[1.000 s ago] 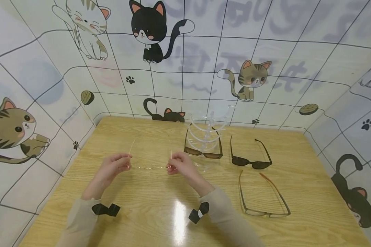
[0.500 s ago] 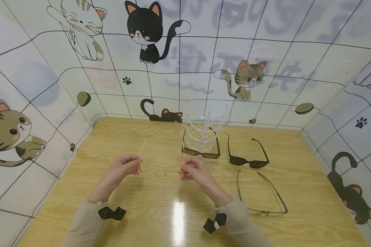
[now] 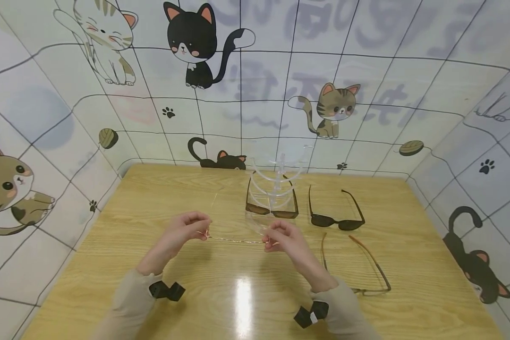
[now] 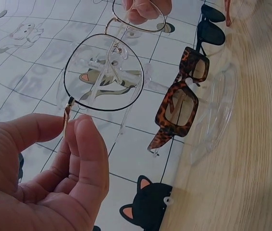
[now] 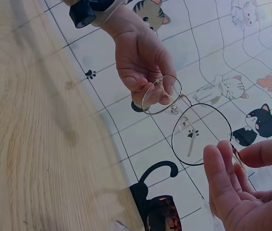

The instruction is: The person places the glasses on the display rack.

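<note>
A pair of thin, gold-framed eyeglasses [image 3: 236, 241] with round lenses is held level above the table. My left hand [image 3: 182, 233] pinches it at the left hinge between thumb and fingers, while my right hand [image 3: 286, 241] pinches the opposite hinge. The temples are unfolded and point away from me. Dark round rims and a gold bridge [image 4: 108, 25] show in the left wrist view. Beyond my right hand stands a clear tiered display stand [image 3: 279, 179], with tortoiseshell sunglasses [image 3: 285, 215] at its foot.
Black sunglasses [image 3: 350, 225] lie unfolded on the wooden table [image 3: 153, 189], right of the stand. Nearer me are glasses with brown temples [image 3: 376, 264], partly hidden by my right forearm. A cat-patterned sheet [image 3: 263, 118] rises at the back and sides.
Both hands have moved rightward with the eyeglasses and a little toward me, keeping their hold. The head view has shifted slightly; the other glasses and the stand stay put.
</note>
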A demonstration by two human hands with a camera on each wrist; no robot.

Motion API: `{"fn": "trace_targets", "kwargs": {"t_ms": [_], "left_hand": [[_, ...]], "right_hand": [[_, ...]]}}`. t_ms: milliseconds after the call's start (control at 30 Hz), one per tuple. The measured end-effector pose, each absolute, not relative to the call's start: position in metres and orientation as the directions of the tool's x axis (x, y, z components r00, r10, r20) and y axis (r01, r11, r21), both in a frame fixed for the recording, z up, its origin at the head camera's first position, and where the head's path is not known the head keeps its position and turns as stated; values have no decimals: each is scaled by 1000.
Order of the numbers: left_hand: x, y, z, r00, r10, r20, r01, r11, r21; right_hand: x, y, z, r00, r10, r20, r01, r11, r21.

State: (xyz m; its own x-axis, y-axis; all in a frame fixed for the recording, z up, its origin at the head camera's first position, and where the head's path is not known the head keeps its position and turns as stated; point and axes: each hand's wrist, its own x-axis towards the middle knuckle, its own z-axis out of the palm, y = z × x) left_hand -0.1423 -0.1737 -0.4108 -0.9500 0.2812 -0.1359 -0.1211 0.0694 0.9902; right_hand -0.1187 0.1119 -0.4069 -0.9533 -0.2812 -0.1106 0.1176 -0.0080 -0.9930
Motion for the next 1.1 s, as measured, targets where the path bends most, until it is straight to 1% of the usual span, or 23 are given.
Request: {"fn": "trace_targets", "kwargs": {"t_ms": [600,700,867,933,1100], "left_hand": [[-155,-139,-412,-923,354,-152,-132,79,988],[-157,-134,-412,-923,355,-151,-130,83,988],[-164,-125,-414,-926,346,-154,-134,82,988],[-167,-120,-414,-929,332,-162,-146,71,987],[-177,-108,-414,-939,300,-167,-167,26,986]], "right_hand": [[-111,145,-408,-968,-230,-106,112,-16,-994],[-114,149,-409,-972,-202,-123,126,-4,-992],[-122,157,-410,-981,-159,-107,107,9,-994],[-127,160,-410,-985,-146,-92,92,9,-996],[-143,168,-411,-990,-98,-103,102,20,-995]]}}
